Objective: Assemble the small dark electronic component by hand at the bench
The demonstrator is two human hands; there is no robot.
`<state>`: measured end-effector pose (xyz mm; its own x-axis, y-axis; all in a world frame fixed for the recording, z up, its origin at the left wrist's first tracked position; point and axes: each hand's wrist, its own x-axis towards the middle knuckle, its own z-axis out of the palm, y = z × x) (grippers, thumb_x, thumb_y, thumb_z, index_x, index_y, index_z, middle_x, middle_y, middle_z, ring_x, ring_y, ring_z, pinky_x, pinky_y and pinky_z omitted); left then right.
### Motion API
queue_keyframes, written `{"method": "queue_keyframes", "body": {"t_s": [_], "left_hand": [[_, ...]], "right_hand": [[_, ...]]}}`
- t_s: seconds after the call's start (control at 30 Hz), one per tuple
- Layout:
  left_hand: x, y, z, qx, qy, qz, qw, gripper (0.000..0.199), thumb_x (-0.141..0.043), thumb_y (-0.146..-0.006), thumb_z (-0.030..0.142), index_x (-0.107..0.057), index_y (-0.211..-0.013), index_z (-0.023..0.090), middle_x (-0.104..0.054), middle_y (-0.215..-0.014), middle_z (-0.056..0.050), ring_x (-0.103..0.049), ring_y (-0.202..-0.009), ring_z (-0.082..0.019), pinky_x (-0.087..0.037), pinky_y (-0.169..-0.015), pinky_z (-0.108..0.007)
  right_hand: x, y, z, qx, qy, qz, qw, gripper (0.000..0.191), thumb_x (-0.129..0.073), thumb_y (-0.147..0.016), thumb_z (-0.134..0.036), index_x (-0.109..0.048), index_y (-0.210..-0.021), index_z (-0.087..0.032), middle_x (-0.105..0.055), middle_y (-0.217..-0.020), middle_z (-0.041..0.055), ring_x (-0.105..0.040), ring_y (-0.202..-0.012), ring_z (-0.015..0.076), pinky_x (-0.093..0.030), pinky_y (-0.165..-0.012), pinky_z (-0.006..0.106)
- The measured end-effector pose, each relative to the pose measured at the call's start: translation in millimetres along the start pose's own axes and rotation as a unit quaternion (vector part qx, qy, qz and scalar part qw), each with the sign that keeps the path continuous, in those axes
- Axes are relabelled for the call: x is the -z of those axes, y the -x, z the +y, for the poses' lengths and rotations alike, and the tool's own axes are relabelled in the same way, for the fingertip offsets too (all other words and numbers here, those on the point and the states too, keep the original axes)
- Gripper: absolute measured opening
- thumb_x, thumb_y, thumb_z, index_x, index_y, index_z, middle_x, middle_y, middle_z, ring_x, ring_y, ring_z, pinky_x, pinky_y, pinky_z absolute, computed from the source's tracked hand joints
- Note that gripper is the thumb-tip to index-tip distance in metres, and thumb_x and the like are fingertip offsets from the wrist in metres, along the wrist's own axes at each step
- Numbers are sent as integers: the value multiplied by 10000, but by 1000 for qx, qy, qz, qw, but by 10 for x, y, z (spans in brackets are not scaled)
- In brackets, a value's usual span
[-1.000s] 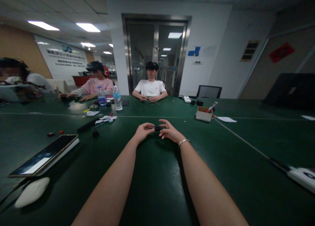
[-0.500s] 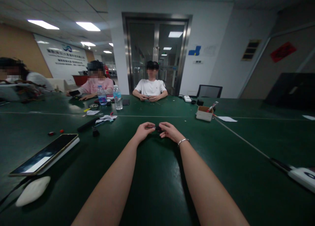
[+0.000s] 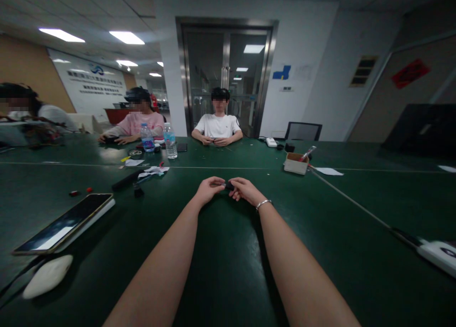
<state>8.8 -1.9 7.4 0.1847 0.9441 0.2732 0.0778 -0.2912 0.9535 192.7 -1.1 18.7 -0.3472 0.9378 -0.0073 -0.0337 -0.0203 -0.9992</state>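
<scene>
A small black object (image 3: 229,186) is held between my two hands, above the green table (image 3: 228,251). Its kind is too small to make out. My left hand (image 3: 210,190) pinches its left end, where a lighter bit shows at the fingertips. On the other side, my right hand (image 3: 245,190) has thumb and forefinger closed on the black part, its other fingers curled beneath. A silver bracelet (image 3: 263,204) circles my right wrist.
Left of me lie a phone (image 3: 67,222) on a white box, a pale mouse-shaped object (image 3: 48,276) and a black stick-like item (image 3: 127,180). Two water bottles (image 3: 170,144) stand farther back. A small box (image 3: 296,165) and a cable lie rightward. Several people sit around the table.
My right hand has shifted slightly, its fingers curling closer together around the black object. My left hand keeps its place. The person in pink has lowered a dark object towards the table.
</scene>
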Motion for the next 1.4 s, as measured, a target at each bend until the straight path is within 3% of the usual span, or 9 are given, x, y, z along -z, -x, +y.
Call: {"method": "queue_keyframes", "body": {"t_s": [0.13, 0.3, 0.47, 0.67, 0.8, 0.93, 1.1, 1.23, 1.4], "left_hand": [[0, -3, 1, 2, 0, 2, 1000, 348, -731, -629, 259, -648, -939, 126, -666, -937, -106, -620, -787, -175, -487, -668, -290], [-1, -2, -5, 3, 2, 0, 1000, 360, -738, -620, 268, -647, -938, 126, -669, -916, -99, -620, -775, -171, -486, -669, -291], [-3, 3, 1, 7, 7, 11, 1000, 352, -736, -623, 272, -648, -935, 132, -668, -913, -93, -620, -779, -170, -490, -684, -298], [-3, -1, -1, 7, 9, 10, 1000, 362, -750, -606, 274, -651, -925, 133, -671, -900, -93, -619, -773, -172, -489, -659, -285], [-3, -4, -4, 7, 9, 16, 1000, 372, -755, -601, 291, -655, -924, 136, -672, -905, -94, -619, -785, -176, -492, -650, -280], [-9, -5, -1, 8, 9, 17, 1000, 383, -754, -600, 318, -654, -921, 134, -667, -901, -96, -614, -771, -173, -486, -635, -280], [-7, -10, -19, 7, 8, 20, 1000, 390, -745, -611, 343, -651, -927, 135, -663, -885, -91, -612, -770, -169, -482, -640, -277], [-7, -9, -25, 3, 4, 19, 1000, 375, -731, -631, 330, -645, -941, 136, -664, -893, -90, -616, -774, -167, -482, -635, -268], [-25, 6, 5, 15, 8, 31, 999, 329, -717, -651, 312, -645, -918, 134, -669, -825, -79, -631, -764, -170, -485, -630, -267]], "right_hand": [[25, 8, 2, 35, -39, -7, 999, 491, -648, -749, -143, -406, -1167, -228, -612, -871, 12, -623, -492, 70, -534, -469, 182], [22, 5, 3, -8, -7, 0, 1000, 233, -527, -868, -284, -487, -1046, -139, -627, -658, 40, -572, -413, 86, -476, -382, 173], [26, 17, 5, 39, -47, 4, 998, 521, -659, -714, -76, -422, -1150, -232, -614, -847, -1, -619, -494, 73, -539, -489, 196], [23, -18, 31, 7, -9, -2, 1000, 195, -540, -846, -225, -492, -1019, -151, -614, -702, 30, -583, -426, 83, -485, -383, 173], [34, -10, 29, 37, -47, -8, 998, 350, -626, -751, -110, -479, -1053, -207, -616, -836, 5, -619, -489, 76, -542, -473, 202], [24, -6, 28, 7, -34, 6, 999, 193, -569, -831, -229, -494, -992, -152, -608, -711, 24, -598, -457, 84, -524, -443, 196], [22, -15, 36, 45, -34, 7, 998, 361, -637, -742, -111, -478, -1054, -199, -600, -838, 1, -598, -467, 59, -515, -436, 172], [22, -26, 41, 5, -15, 26, 1000, 225, -581, -821, -211, -498, -1024, -161, -597, -732, 18, -584, -441, 72, -487, -392, 164], [21, -18, 32, 36, -21, 20, 999, 432, -656, -746, -137, -472, -1130, -210, -589, -882, 24, -603, -477, 59, -520, -430, 169]]}}
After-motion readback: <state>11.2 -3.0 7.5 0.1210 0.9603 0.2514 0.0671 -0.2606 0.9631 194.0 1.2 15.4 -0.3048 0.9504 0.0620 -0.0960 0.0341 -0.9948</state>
